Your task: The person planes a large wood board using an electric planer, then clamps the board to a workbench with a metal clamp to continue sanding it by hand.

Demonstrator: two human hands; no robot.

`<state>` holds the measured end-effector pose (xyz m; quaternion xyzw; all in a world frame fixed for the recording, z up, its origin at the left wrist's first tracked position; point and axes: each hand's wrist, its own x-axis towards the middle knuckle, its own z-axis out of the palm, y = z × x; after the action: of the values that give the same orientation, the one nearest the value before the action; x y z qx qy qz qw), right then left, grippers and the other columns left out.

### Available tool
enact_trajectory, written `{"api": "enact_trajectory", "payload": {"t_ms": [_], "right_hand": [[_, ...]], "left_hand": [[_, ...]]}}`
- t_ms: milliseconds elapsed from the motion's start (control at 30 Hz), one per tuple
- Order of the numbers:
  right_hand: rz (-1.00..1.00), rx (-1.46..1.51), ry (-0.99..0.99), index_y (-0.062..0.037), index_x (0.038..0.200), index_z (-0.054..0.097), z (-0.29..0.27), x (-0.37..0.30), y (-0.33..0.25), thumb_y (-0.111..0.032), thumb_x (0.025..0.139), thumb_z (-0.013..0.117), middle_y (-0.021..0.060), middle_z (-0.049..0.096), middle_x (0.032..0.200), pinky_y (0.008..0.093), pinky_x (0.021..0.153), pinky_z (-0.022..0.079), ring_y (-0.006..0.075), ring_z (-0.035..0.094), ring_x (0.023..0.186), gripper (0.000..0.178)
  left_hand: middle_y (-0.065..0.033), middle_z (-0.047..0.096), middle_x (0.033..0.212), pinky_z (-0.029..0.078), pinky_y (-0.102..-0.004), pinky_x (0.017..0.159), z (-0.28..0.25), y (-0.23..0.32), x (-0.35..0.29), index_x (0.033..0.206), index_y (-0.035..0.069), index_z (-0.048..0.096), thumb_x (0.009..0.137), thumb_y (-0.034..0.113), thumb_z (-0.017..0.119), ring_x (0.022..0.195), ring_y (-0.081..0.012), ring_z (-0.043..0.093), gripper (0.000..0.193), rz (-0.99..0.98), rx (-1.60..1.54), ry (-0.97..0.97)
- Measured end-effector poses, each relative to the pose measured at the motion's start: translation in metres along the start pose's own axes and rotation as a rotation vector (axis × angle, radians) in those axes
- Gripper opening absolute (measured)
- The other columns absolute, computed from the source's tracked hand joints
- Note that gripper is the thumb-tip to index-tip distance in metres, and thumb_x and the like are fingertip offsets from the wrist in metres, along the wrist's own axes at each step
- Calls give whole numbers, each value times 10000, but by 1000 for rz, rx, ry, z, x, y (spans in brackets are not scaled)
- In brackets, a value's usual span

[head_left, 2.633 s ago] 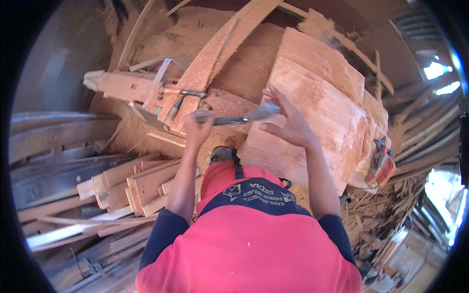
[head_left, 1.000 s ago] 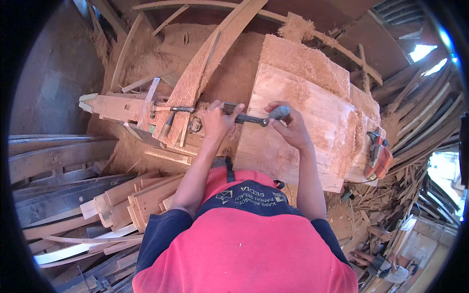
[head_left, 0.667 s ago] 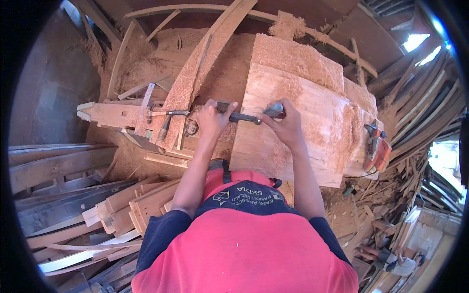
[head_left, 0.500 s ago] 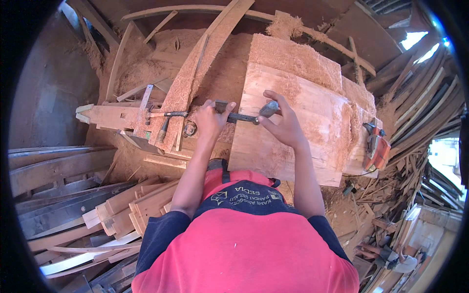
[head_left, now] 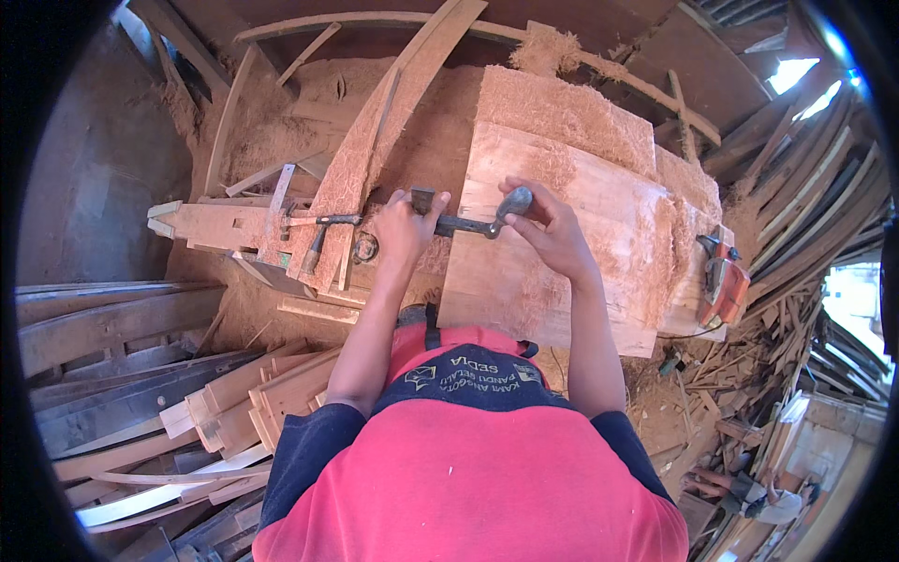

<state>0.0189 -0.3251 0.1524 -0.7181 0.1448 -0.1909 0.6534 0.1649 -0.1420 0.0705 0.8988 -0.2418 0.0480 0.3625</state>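
Observation:
Just left of the wide pale board (head_left: 552,234), my left hand (head_left: 405,228) is wrapped round a dark metal bar clamp (head_left: 459,225). The clamp's squared jaw (head_left: 423,199) sticks up beside my left thumb. My right hand (head_left: 551,231) is at the clamp's rounded crank handle (head_left: 516,202), over the board's left part. My right thumb and fingers lie round that handle, and it partly hides the fingertips. The clamp's bar runs sideways between my hands, with its right end over the board's edge.
A hammer (head_left: 323,219) lies on the shaving-covered plank (head_left: 346,187) to the left. An orange power tool (head_left: 723,288) sits on the board's right end. Wood offcuts (head_left: 225,403) fill the lower left; long strips pile up at the right. Another person (head_left: 773,506) is at the lower right.
The crank handle has turned a little and its rounded end stands more upright. My right hand has shifted slightly to the right with it; my left hand keeps its grip.

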Motion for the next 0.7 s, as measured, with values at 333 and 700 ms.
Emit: {"api": "enact_trajectory", "payload": {"t_ms": [333,700], "right_hand": [[-37,-152,31,-33,1186,639,5,-3,-1,-197,798,847,65,707,1038,306,821,537,156,675,937,470],[-111,-165,86,-28,1160,641,9,-1,5,-193,795,840,81,700,1036,334,845,528,183,670,933,447]], "left_hand": [[-181,674,802,540,-483,631,5,-9,-3,793,48,731,846,589,696,721,-389,681,545,-50,61,2],[-194,667,790,540,-474,626,4,-5,1,739,-2,692,831,592,713,708,-397,680,602,-18,51,-16]]}}
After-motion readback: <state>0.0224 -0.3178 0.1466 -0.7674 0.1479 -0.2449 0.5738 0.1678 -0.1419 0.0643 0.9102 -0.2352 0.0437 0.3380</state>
